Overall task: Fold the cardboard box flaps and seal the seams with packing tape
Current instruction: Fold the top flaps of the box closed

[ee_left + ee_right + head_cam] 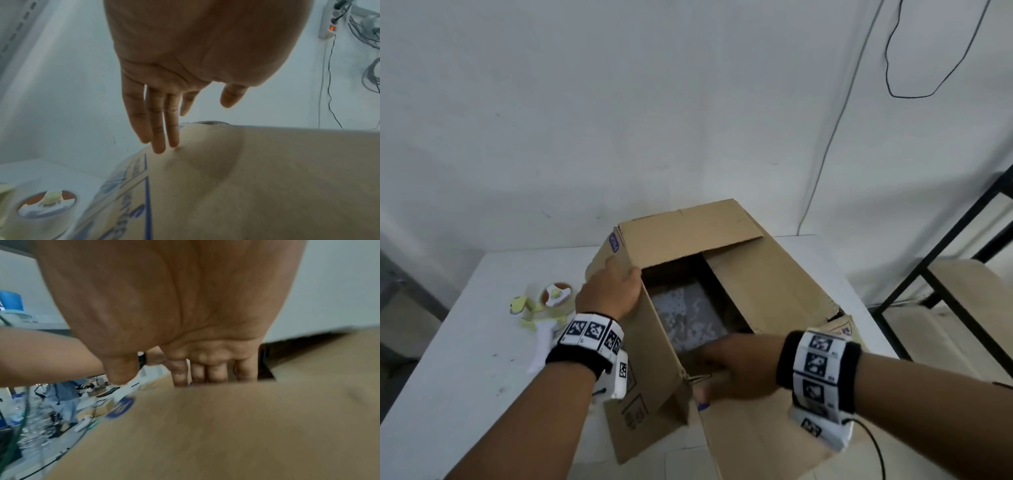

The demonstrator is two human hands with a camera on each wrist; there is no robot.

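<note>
A brown cardboard box (774, 284) stands on the white table (482, 377) with its top partly open and its dark inside showing. The far flap (688, 233) and the right flap lean inward. My left hand (613, 287) has straight fingers (158, 129) pressing the outer face of the raised left flap (246, 178). My right hand (739, 370) grips the top edge of the near flap (750, 431); its fingers (205, 369) hook over the edge and the thumb lies on the outer side. A tape dispenser (544, 305) with a roll lies left of the box.
A black metal frame (935, 274) with a wooden shelf stands right of the table. A black cable (842, 137) hangs down the white wall behind. The box overhangs the table's near edge. A person stands far off in the right wrist view (61, 399).
</note>
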